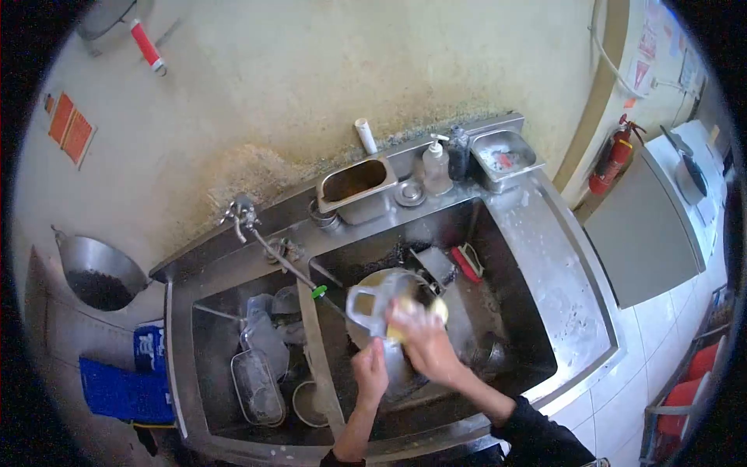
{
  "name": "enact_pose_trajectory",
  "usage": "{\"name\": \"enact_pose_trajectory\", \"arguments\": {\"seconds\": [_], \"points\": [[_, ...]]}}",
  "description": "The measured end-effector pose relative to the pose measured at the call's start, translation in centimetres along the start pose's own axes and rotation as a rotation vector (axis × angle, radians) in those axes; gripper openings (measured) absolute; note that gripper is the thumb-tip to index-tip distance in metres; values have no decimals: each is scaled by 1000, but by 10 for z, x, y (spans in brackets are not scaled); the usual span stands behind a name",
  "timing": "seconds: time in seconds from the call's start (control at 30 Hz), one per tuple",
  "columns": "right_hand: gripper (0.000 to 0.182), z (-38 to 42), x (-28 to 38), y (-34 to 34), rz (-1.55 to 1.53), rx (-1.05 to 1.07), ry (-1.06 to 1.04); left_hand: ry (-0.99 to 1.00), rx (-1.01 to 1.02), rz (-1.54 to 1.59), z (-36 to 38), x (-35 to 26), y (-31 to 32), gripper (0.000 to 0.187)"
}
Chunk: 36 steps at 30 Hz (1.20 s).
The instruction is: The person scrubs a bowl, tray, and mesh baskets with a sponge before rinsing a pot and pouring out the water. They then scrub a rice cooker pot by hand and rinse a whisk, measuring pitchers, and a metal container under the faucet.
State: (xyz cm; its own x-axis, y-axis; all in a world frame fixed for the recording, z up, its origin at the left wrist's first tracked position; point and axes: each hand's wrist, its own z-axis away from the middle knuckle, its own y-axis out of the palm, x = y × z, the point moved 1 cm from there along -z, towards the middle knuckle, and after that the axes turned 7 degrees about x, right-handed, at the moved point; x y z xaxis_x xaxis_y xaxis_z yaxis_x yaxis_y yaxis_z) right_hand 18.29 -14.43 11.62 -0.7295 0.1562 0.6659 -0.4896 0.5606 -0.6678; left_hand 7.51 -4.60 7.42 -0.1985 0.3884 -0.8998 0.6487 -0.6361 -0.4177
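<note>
Over the right basin of the steel sink (537, 327), my left hand (369, 372) grips the near edge of a clear plastic jug (381, 294), whose looped handle points left. My right hand (426, 342), slightly blurred by motion, presses a yellow sponge (395, 331) against the jug's side. A rounded pale yellow piece (438, 310) shows just past the right fingers. Beyond the jug in the basin lie a grey metal container (436, 265) and a red-and-white brush (468, 262).
The left basin holds a wire-rimmed strainer (258, 387), a round bowl (311, 403) and clear plastic containers (264, 338). A tap (243, 214) with a hose reaches over the divider. Along the back ledge stand a steel pan (356, 187), a soap pump bottle (436, 167) and another steel pan (504, 156).
</note>
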Motion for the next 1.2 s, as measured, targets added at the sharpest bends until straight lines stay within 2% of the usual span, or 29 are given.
{"name": "enact_pose_trajectory", "arguments": {"seconds": [0.07,0.1,0.13,0.2,0.23,0.27,0.37,0.4,0.43,0.47,0.5,0.53,0.6,0.67,0.7,0.73,0.77,0.8,0.83,0.9,0.93,1.0,1.03,1.13,1.2], "points": [[41,40,-21,17,-129,19,-171,-110,-103,248,5,-4,-19,38],[38,43,-41,18,-261,-49,16,-163,-154,380,8,-7,-28,38],[37,43,-57,18,-389,-108,220,-115,-95,296,13,-12,-35,38],[38,11,-75,3,-655,-151,238,-33,80,137,22,-33,-43,38],[38,-13,-69,-9,-563,-169,93,-27,74,112,19,-63,-42,37],[38,-31,-49,-13,-478,-171,-47,8,39,84,17,-56,-50,35],[43,-52,55,-7,-53,-112,-154,-157,-370,387,-5,-91,-64,32],[43,-37,87,12,71,-137,-157,-181,-319,437,-4,-85,-82,35],[41,-18,105,36,-53,-159,-260,-202,-270,489,-2,-76,-106,42],[39,4,116,61,-181,-182,-361,-238,-358,410,-4,-74,-127,41],[39,28,117,86,-136,-134,-487,-273,-444,326,-4,-73,-145,41],[38,47,112,111,-91,-79,-614,-211,-515,466,0,-66,-157,40],[39,67,78,143,-402,327,-475,-192,-595,335,18,-57,-188,37],[32,92,14,155,-780,180,-168,-110,-591,39,36,-54,-208,29],[22,98,-30,162,-534,47,-110,-89,-534,-85,42,-46,-215,27],[25,101,-60,172,-1129,-124,532,-73,-477,-210,48,-36,-220,25],[30,85,-107,161,-360,3,381,-60,-414,-336,50,-26,-221,24],[29,61,-129,145,-105,248,681,-127,-365,-317,47,-12,-217,17],[30,37,-153,141,66,340,797,-163,-236,-520,51,18,-218,16],[24,16,-189,148,224,244,511,-156,-29,-803,55,67,-209,18],[21,6,-207,162,373,412,476,-126,57,-889,58,82,-200,19],[18,-7,-250,202,676,748,387,-110,93,-998,72,128,-195,17],[17,-7,-273,225,746,800,404,-101,113,-1054,81,146,-193,16],[17,-10,-266,243,1044,961,84,-135,115,-1165,103,166,-185,20],[15,-10,-239,238,1111,1035,122,-116,-44,-1012,106,150,-181,26]]}}
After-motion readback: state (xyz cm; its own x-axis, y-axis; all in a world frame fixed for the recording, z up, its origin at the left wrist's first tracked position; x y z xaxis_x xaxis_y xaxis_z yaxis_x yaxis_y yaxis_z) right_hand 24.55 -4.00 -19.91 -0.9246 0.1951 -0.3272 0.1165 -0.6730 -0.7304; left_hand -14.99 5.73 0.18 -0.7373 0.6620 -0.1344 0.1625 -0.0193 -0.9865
